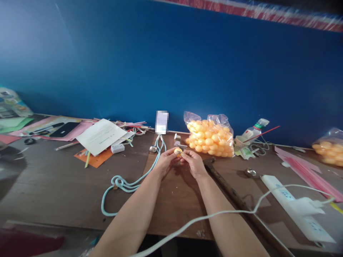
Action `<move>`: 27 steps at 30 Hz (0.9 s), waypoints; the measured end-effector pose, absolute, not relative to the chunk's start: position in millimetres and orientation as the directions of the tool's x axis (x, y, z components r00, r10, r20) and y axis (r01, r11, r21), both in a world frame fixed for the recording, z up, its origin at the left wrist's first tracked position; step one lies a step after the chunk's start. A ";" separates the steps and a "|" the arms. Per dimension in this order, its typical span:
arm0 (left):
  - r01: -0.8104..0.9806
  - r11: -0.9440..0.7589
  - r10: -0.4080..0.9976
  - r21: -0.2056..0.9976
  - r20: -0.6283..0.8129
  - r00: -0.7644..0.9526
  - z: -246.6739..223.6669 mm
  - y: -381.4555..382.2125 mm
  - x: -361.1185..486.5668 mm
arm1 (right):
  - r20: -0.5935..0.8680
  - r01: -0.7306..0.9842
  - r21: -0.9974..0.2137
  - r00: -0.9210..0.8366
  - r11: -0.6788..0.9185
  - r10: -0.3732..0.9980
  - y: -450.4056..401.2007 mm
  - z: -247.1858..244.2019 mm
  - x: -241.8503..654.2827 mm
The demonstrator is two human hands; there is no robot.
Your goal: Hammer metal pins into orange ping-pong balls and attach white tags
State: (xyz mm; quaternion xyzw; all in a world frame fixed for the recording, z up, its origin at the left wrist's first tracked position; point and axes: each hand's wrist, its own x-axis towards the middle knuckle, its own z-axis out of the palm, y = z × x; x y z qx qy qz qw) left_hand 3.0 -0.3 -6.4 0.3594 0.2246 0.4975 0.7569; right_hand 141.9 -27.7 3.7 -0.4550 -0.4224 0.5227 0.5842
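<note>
Over the middle of the table, my left hand (167,159) is closed around a small orange-yellow ball (177,151) that looks like a table tennis ball. A small greyish patch or piece shows on its front; I cannot make out which. My right hand (194,162) meets the ball from the other side, its thumb and fingertips pinched against it. Just behind the hands stands a clear plastic bag (210,137) full of similar orange balls. A small white block-like piece (177,138) lies to the left of the bag.
A power strip (297,208) lies at right; its white cable (198,218) crosses in front of my forearms. A light-blue cord (125,186) loops at left from an upright phone-like object (162,122). Papers (101,137), a bottle (253,131) and a dark bar (230,191) lie around.
</note>
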 end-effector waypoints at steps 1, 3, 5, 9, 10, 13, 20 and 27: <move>-0.590 0.245 0.915 0.769 0.018 0.403 -6.6 -0.3 2.9 | 0.019 -0.224 -0.974 0.097 0.040 0.995 -27.6 3.5 141.8; -0.587 0.241 0.915 0.773 0.021 0.403 -7.4 0.2 2.8 | 0.019 -0.218 -0.975 0.100 0.041 0.995 -27.5 3.4 141.6; -0.584 0.241 0.914 0.775 0.020 0.405 -8.4 0.7 2.9 | 0.020 -0.211 -0.977 0.105 0.042 0.994 -27.5 3.6 141.2; -0.583 0.251 0.911 0.773 0.014 0.412 -9.0 0.7 3.3 | 0.032 -0.200 -0.978 0.114 0.055 0.993 -27.8 4.6 140.0; -0.586 0.250 0.911 0.771 0.018 0.412 -8.8 0.4 3.4 | 0.036 -0.200 -0.978 0.116 0.059 0.993 -27.9 5.0 139.6; -0.595 0.253 0.911 0.763 0.020 0.413 -7.9 -0.4 3.4 | 0.039 -0.189 -0.980 0.124 0.062 0.991 -28.5 6.2 138.5; -0.588 0.279 0.907 0.759 -0.007 0.421 -5.7 -0.9 3.1 | 0.062 -0.148 -0.986 0.135 0.082 0.989 -29.7 6.8 137.3; -0.577 0.272 0.913 0.770 -0.017 0.408 -2.2 -3.0 3.0 | 0.070 -0.122 -0.989 0.144 0.088 0.987 -29.7 7.7 137.6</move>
